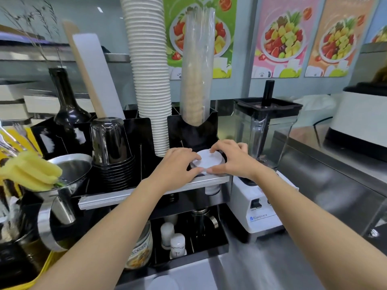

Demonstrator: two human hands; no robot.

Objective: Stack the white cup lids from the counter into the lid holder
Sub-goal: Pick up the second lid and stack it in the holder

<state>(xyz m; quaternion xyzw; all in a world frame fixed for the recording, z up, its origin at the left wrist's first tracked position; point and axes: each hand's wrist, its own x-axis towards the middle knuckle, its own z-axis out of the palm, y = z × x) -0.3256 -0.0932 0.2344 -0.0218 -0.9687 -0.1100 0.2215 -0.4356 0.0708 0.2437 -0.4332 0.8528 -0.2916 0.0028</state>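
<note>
Fruit posters back a cluttered black plastic organizer (184,130) on steel counter. Left hand (178,164) and right hand (232,162) pinch opposite edges of the round white plastic cup lids (209,161), seated at its front-right compartment, beside the clear blender jar (266,135).

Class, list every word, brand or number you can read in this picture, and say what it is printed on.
"Blantyro", roughly, small and uncertain: on the white blender base.
Jar label: printed characters, too blurred to read.
Fruit posters: no readable words.
</note>
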